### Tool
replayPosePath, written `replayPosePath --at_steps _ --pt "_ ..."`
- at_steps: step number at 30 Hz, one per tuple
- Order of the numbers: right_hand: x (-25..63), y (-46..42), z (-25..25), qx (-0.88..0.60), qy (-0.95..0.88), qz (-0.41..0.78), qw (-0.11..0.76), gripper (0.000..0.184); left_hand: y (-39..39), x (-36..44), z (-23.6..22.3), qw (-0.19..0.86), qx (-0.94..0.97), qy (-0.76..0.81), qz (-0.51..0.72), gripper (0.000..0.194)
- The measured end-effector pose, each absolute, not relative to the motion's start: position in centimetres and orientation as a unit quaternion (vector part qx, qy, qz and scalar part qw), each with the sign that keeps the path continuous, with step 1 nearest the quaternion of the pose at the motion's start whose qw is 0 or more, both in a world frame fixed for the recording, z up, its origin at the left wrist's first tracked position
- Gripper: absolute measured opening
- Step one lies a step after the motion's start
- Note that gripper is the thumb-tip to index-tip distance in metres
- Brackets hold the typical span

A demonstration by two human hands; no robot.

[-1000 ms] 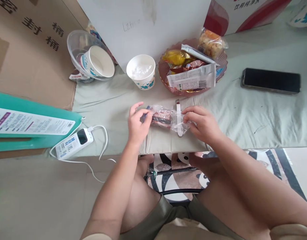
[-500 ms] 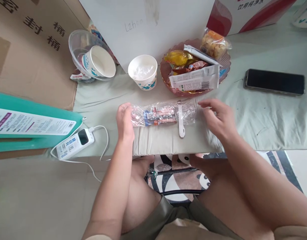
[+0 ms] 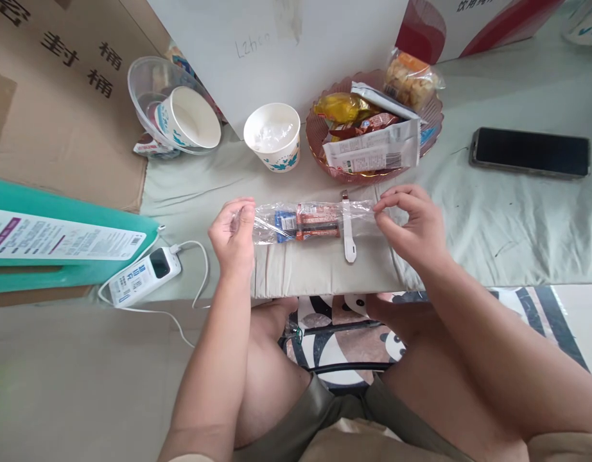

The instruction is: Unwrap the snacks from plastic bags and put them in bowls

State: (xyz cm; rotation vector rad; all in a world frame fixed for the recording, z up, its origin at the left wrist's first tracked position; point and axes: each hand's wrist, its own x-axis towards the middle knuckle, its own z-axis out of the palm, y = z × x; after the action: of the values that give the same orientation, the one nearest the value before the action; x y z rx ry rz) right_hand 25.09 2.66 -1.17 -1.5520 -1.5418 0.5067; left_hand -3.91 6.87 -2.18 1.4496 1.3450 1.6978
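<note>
A clear plastic wrapper (image 3: 310,221) with blue and red printing lies stretched flat near the front edge of the table. My left hand (image 3: 232,234) pinches its left end with closed fingers. My right hand (image 3: 411,224) pinches its right end. A small white stick-shaped tool (image 3: 347,230) lies across the wrapper's right part, pointing toward the table edge.
Behind the wrapper stand a paper cup (image 3: 271,136) and a pink dish (image 3: 433,119) piled with snack packets. A clear bowl (image 3: 144,83) holding another cup sits at back left, a black phone (image 3: 531,152) at right. A white power bank (image 3: 142,276) with cable lies at left.
The wrapper was crumpled between both hands; it is now pulled out flat. My left hand moved left, and my right hand, briefly off the wrapper, has closed on its right end.
</note>
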Motion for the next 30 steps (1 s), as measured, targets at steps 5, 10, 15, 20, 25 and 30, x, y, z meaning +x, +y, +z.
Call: replayPosePath --at_steps 5,10,15,20,25,30 --pt "25.0 2.2 -1.0 -0.552 -0.615 0.163 0.539 0.012 5.9 -4.2 -1.6 0.222 0.560 0.488 0.632 0.012" --pt "25.3 1.5 -1.1 -0.506 -0.611 0.263 0.549 0.015 5.1 -4.6 -0.6 0.274 0.476 0.536 0.641 0.014" --pt "25.6 1.3 -0.5 -0.470 -0.671 0.338 0.464 0.021 4.8 -4.5 0.4 0.375 0.496 0.603 0.500 0.022" --pt "25.4 1.7 -0.8 -0.471 -0.813 0.212 0.270 0.039 4.7 -4.1 1.0 0.388 0.645 0.600 0.270 0.043" --pt "25.3 1.4 -1.0 -0.454 -0.865 0.100 0.190 0.027 4.6 -5.9 2.3 0.581 0.646 0.490 0.066 0.037" --pt "25.1 0.5 0.8 -0.395 -0.879 0.113 0.242 0.029 4.2 -7.6 2.1 0.694 0.581 0.394 0.160 0.052"
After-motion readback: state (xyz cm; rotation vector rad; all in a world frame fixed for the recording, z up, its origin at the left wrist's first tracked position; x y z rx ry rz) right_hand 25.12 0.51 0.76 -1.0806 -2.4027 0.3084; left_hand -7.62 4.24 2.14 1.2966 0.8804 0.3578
